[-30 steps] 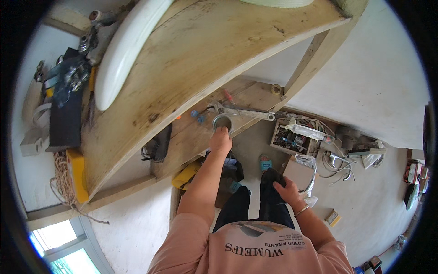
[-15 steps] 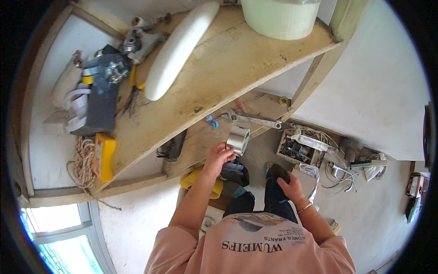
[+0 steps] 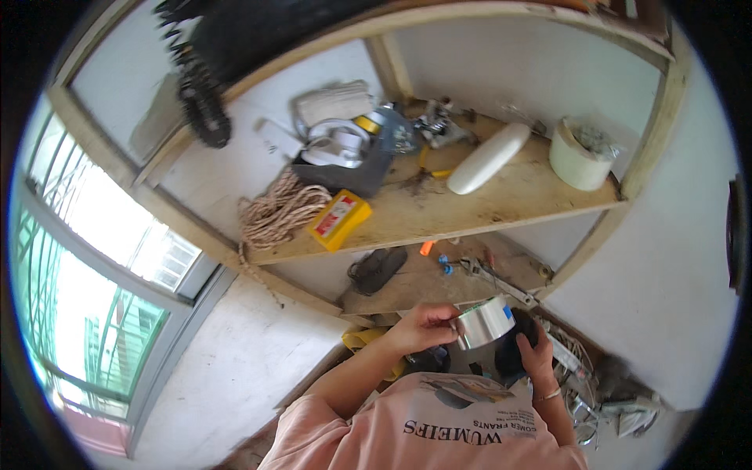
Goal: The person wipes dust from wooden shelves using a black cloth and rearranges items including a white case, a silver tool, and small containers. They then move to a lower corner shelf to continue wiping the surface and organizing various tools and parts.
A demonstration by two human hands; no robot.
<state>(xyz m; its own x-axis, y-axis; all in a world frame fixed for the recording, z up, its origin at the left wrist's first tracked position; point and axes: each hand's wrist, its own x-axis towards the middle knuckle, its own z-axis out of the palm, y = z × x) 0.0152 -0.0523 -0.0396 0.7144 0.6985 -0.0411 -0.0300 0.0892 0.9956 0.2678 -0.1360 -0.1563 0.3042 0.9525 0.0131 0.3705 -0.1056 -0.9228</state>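
Note:
My left hand (image 3: 425,329) grips a wide roll of silver foil tape (image 3: 484,323) by its edge, with the thumb and fingers closed on it. The roll is tilted, and a blue patch shows at its right end. Close beside it, my right hand (image 3: 537,354) is closed on a dark, soft-looking thing (image 3: 511,356), whose kind I cannot make out. Just beyond the tape, an adjustable wrench (image 3: 497,280) lies on the lower shelf (image 3: 439,286). Small blue pieces (image 3: 446,265) and an orange piece (image 3: 428,247) lie near the wrench.
On the upper wooden shelf (image 3: 407,215) are a coiled rope (image 3: 282,207), a yellow box (image 3: 339,220), a dark bin (image 3: 352,176) of fittings, a long white piece (image 3: 489,159) and a pale tub (image 3: 578,157). A black shoe (image 3: 377,270) sits below. Cables and hoses (image 3: 580,364) lie at right.
My view has swung left and up, showing more shelf and the window. The tape roll has come closer to my right hand and the dark thing. Both hands keep their grips.

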